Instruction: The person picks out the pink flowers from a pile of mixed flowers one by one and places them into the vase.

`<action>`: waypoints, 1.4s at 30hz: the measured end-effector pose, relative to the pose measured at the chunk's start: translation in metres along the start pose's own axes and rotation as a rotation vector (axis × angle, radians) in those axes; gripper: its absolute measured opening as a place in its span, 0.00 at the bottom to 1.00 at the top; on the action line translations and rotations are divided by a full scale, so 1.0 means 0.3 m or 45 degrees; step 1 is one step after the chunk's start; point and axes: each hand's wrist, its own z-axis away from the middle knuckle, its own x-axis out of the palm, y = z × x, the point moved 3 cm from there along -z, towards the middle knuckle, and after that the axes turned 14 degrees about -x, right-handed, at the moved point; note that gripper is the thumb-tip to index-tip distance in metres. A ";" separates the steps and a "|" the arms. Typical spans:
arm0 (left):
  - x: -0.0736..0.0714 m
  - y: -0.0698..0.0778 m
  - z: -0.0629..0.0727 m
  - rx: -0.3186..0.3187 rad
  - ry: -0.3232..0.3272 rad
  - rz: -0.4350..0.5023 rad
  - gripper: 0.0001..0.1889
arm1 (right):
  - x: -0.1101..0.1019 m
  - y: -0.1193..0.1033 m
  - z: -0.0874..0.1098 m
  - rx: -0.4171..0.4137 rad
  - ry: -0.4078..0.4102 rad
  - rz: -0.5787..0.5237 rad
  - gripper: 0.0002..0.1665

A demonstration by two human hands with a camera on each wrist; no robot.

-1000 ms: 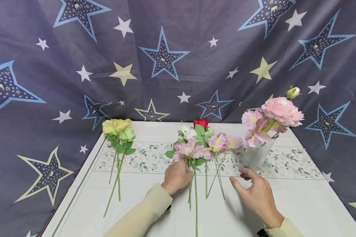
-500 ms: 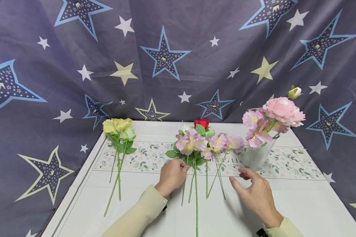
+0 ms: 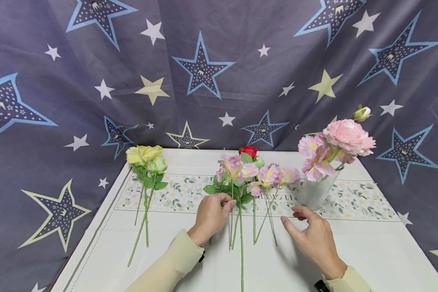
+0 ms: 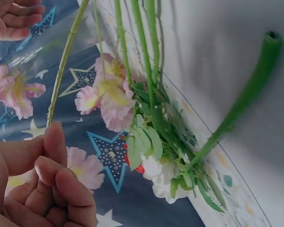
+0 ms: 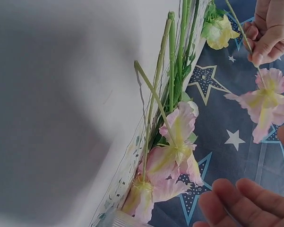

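- While the L hand [image 3: 212, 215] pinches a thin green stem btwn thumb & fingertips, other fingers curled in, its pink-and-yellow iris [image 3: 232, 167] is held up, bloom end away from the person; from the head cam it overlaps the middle bunch.
- R hand [image 3: 315, 241]: thumb spread from loosely bent fingers, nothing gripped – fingertips just beside the base of the glass vase [image 3: 315, 195]; can't tell if they touch.
- Vase stands upright at R, w/ a big pink ranunculus-type bloom [image 3: 349, 137], pink-and-yellow petals [image 3: 315, 160] over the rim & a whitish bud [image 3: 362, 114] up top.
- Middle bunch lies on the table, blooms toward the backdrop, stems toward the person: red rose [image 3: 247, 152], green leaves [image 3: 209, 189], a white bloom [image 4: 161, 177] (clearest from L wrist cam), plus two loose pink-and-yellow irises [image 3: 269, 175] w/ stems crossing, btwn bunch & vase.
- Far L, well apart: yellow bloom [image 3: 144, 155] w/ pale green bud [image 3: 157, 165], stems same direction.
- Under it all, white tablecloth [image 3: 106, 259] w/ a floral-print strip [image 3: 190, 196]; behind – dark star-print backdrop [image 3: 131, 48].
- Pale cream sleeves [image 3: 168, 261], dark band [image 3: 321, 286] at R wrist.
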 end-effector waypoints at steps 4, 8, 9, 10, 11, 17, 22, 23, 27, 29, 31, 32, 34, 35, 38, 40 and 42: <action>-0.005 0.013 0.007 0.041 -0.003 0.069 0.07 | 0.002 -0.004 -0.004 0.000 0.010 -0.006 0.19; -0.008 0.028 0.018 0.075 -0.026 0.140 0.05 | 0.006 -0.011 -0.007 -0.013 0.021 -0.013 0.18; -0.009 0.033 0.021 0.083 -0.030 0.154 0.05 | 0.007 -0.013 -0.008 -0.019 0.025 -0.015 0.18; -0.009 0.037 0.024 0.091 -0.037 0.170 0.05 | 0.008 -0.015 -0.009 -0.025 0.032 -0.016 0.17; -0.009 0.042 0.027 0.099 -0.041 0.184 0.04 | 0.009 -0.016 -0.010 -0.033 0.040 -0.017 0.17; -0.002 0.056 0.034 0.212 -0.052 0.335 0.02 | 0.013 -0.019 -0.016 -0.102 0.117 -0.067 0.14; 0.000 0.067 0.035 0.306 -0.041 0.400 0.02 | 0.020 -0.027 -0.021 -0.134 0.173 -0.138 0.11; 0.000 0.070 0.036 0.319 -0.037 0.400 0.02 | 0.021 -0.029 -0.023 -0.140 0.184 -0.149 0.11; -0.001 0.079 0.041 0.367 -0.024 0.387 0.03 | 0.024 -0.044 -0.033 -0.174 0.229 -0.197 0.11; 0.000 0.084 0.044 0.394 -0.022 0.389 0.03 | 0.025 -0.053 -0.039 -0.191 0.248 -0.236 0.10; 0.003 0.087 0.048 0.422 -0.026 0.405 0.03 | 0.027 -0.061 -0.044 -0.206 0.260 -0.275 0.10; 0.005 0.089 0.049 0.437 -0.036 0.417 0.03 | 0.028 -0.064 -0.046 -0.209 0.265 -0.294 0.10; 0.012 0.093 0.052 0.465 -0.050 0.431 0.03 | 0.031 -0.069 -0.048 -0.216 0.274 -0.323 0.11; 0.015 0.095 0.054 0.476 -0.059 0.439 0.03 | 0.033 -0.071 -0.049 -0.218 0.277 -0.338 0.11; 0.024 0.108 0.058 0.504 -0.054 0.433 0.02 | 0.036 -0.077 -0.051 -0.222 0.295 -0.362 0.13; 0.029 0.116 0.061 0.507 -0.046 0.424 0.02 | 0.038 -0.081 -0.054 -0.224 0.302 -0.373 0.13; 0.034 0.125 0.063 0.515 -0.040 0.426 0.02 | 0.036 -0.087 -0.058 -0.225 0.310 -0.390 0.12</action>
